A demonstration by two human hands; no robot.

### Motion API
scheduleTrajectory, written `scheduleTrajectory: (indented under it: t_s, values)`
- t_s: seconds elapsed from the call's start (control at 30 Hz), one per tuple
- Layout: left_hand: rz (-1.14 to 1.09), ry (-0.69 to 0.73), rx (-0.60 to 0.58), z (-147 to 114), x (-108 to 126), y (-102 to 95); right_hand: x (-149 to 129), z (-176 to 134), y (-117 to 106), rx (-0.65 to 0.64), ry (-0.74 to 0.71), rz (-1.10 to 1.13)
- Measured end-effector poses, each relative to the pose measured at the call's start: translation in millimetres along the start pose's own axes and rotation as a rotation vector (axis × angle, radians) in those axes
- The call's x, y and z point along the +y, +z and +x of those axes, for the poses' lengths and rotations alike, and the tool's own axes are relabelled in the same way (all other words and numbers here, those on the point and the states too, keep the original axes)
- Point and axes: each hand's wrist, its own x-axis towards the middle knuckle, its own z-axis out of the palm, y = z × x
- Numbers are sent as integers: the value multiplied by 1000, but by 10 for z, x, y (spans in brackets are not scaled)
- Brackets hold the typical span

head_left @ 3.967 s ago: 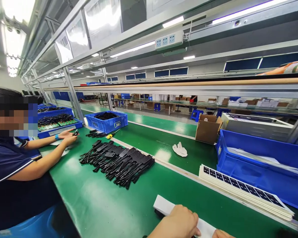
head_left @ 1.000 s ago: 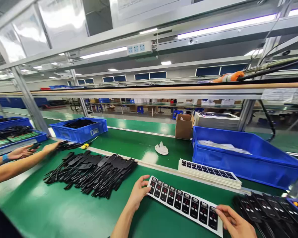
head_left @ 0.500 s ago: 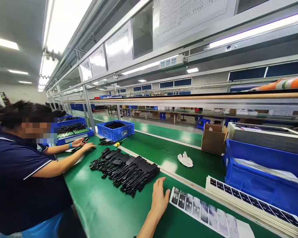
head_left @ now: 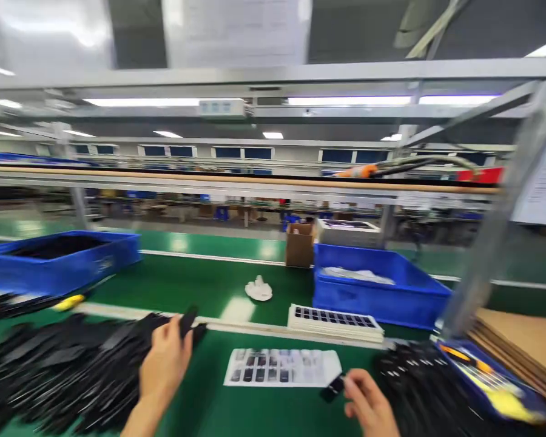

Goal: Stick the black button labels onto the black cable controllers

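Note:
My left hand [head_left: 162, 355] is closed on a flat black cabled part [head_left: 188, 320] at the right end of a pile of such parts [head_left: 64, 364]. Motion blurs the details of this part. My right hand [head_left: 368, 400] pinches a small, dark, glossy label [head_left: 333, 387] between thumb and fingers. That label is just off the lower right corner of a white label sheet [head_left: 279, 367], which has dark printed labels on its left part and paler spots on its right. The sheet lies flat on the green table between my two hands.
Beyond the sheet are a stack of label sheets [head_left: 337, 325], a blue bin [head_left: 377, 279] and a white glove [head_left: 258, 289]. A second blue bin [head_left: 113, 258] and a yellow-handled tool [head_left: 69, 302] are at left. More black parts [head_left: 418, 382] and a tool tray [head_left: 486, 370] are at right.
The view has swung right, and the co-worker is out of sight. My left hand, open before, now grips a black part. My right hand has come into view with a label.

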Motion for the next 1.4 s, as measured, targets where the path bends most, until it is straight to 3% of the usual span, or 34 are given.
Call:
scheduleTrajectory:
  t_s: [0.07, 0.1, 0.23, 0.3, 0.33, 0.37, 0.47, 0.63, 0.87, 1.1, 1.4]
  values:
    - [-182, -13, 20, -98, 179, 31, -119, -28, 104, -46, -12, 15]
    - [-349, -64, -53, -177, 295, 74, -148, -25, 137, -44, -24, 32]
    - [-1176, -439, -651, -807, 844, 291, -126, -37, 163, -28, -17, 88]
    - [-1404, -657, -890, -1204, 1059, 397, -86, -84, 137, -29, 9, 109]
    - [-1458, -716, -1018, -1376, 1130, 453, -68, -107, 118, -33, 25, 123]
    - [-1503, -736, -1074, -1520, 1176, 509, -52, -126, 96, -40, 42, 139]
    - [-1547, -658, -1182, -1760, 1194, 616, -29, -141, 33, -51, 59, 141]
    - [-1546, -484, -1255, -1775, 1148, 529, -90, -172, 10, -112, 88, 117]
    - [-1495, -510, -1393, -1748, 1153, 458, -106, -242, 67, -222, 134, -69]
    - [-1509, -481, -1492, -1739, 1156, 420, -145, -261, 126, -251, 126, -217]
    - [-1485, -461, -1519, -1751, 1151, 414, -129, -287, 125, -275, 204, -216]
